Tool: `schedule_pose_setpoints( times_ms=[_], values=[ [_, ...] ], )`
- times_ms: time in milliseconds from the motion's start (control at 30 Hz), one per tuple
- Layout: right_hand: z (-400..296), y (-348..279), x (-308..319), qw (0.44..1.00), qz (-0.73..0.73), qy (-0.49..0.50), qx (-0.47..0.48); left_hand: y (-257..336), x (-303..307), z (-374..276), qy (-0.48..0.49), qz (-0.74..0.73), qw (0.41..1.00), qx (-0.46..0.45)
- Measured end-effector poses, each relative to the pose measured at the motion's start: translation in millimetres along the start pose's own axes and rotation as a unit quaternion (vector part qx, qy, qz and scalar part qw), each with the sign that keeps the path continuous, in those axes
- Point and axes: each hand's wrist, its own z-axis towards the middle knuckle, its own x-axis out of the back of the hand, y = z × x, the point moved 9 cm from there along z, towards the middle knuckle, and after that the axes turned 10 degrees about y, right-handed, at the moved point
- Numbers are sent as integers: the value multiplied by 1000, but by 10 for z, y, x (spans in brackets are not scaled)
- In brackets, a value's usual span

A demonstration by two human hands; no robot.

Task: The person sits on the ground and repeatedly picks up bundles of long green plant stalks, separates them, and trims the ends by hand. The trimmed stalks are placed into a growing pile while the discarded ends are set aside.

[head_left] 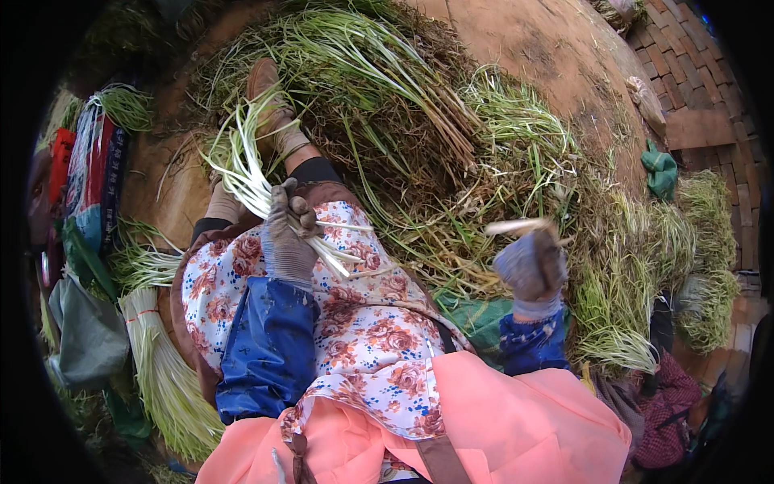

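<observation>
My gloved left hand [290,233] is closed around a small bunch of leafy plant stalks [245,175], above the floral apron [387,339] on my lap. The pale stalk ends point right and the green tops point up to the left. My gloved right hand [532,263] is raised at the right, over the edge of the plant heap, and is blurred. A pale, thin piece [514,227] shows at its fingertips; whether it is a stalk cannot be told. A large heap of stalks with brown roots [393,121] lies beyond my lap.
At the left lie a tied bundle of pale stalks [163,369], a loose bunch [151,266] and a grey-green bag [91,333]. More plants [629,272] are piled at the right, near another person's checked sleeve [671,405]. Brick paving [683,54] runs along the upper right.
</observation>
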Motion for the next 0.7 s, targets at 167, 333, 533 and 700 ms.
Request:
schedule_pose_setpoints(
  times_ms=[167,333,533,700],
  values=[
    [1103,205,1314,503,-831,172,-160,-175,-148,-224,5,94,996,1],
    [2028,504,1686,393,-903,173,4,-299,-126,-275,-18,113,993,33],
    [1990,203,1922,749,-560,310,172,-337,-178,-284,-47,82,995,38],
    [1409,445,1384,641,-736,215,31,-344,-139,-292,-53,28,996,68]
  ],
)
